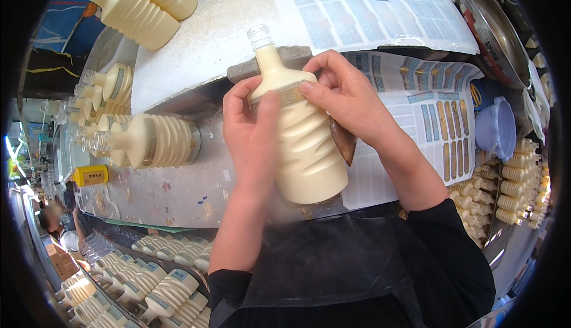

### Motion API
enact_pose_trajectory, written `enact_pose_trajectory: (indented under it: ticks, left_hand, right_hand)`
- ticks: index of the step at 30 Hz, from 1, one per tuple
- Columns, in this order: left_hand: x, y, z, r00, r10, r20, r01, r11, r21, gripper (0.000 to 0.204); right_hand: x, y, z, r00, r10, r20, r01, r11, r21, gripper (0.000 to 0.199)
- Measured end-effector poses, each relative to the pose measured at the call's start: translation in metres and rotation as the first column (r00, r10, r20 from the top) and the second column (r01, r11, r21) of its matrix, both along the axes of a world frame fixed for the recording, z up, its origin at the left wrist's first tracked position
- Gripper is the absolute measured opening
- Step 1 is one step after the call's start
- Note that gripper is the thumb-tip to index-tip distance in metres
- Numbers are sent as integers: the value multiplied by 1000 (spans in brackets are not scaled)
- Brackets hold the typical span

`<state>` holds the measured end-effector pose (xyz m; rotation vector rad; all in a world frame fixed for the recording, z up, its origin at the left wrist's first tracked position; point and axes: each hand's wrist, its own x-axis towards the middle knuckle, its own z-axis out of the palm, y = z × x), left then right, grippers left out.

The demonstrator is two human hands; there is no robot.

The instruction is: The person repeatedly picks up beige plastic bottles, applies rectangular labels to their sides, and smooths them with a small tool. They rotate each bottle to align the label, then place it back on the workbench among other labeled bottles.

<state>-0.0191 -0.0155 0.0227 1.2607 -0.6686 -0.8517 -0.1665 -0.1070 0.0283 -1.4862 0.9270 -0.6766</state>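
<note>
A cream bottle (pixel 309 167) with a ribbed, twisted body and a clear threaded neck lies tilted in front of me, its neck pointing away. Its shoulder rests against a grey block (pixel 241 71). Around the upper body runs a thin label strip (pixel 291 94). My left hand (pixel 247 131) is closed round the bottle's left side, its thumb blurred over the front. On the other side, my right hand (pixel 345 93) presses its thumb onto the strip's right end, index finger curled. A brown wedge-shaped piece (pixel 343 143) pokes out beneath the right palm; its upper part is hidden.
Label sheets (pixel 428 119) lie at the right and far side. A similar bottle (pixel 160 140) lies on the left, near a yellow box (pixel 91 175). More bottles (pixel 140 18) stand far left. A lilac bucket (pixel 495 128) is right; stacked bottles (pixel 169 292) fill the lower left.
</note>
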Motion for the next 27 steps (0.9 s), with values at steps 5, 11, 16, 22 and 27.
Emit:
enact_pose_trajectory:
  ticks: [5,11,16,22,27]
  left_hand:
    - [1,0,-2,1000,1,18,-1,1000,1,37]
    - [2,0,-3,1000,-1,0,1,1000,2,38]
    - [1,0,-3,1000,1,-21,-1,1000,-1,38]
    - [1,0,-3,1000,0,-9,0,1000,-9,36]
    - [1,0,-3,1000,-2,3,2,1000,-11,35]
  right_hand:
    - [0,1,0,1000,0,5,0,1000,12,35]
    - [0,0,1,1000,4,-2,-4,1000,23,36]
    - [0,1,0,1000,-9,-3,9,1000,15,37]
    - [1,1,-2,1000,-14,12,14,1000,7,36]
    - [1,1,-4,1000,-13,20,13,1000,5,36]
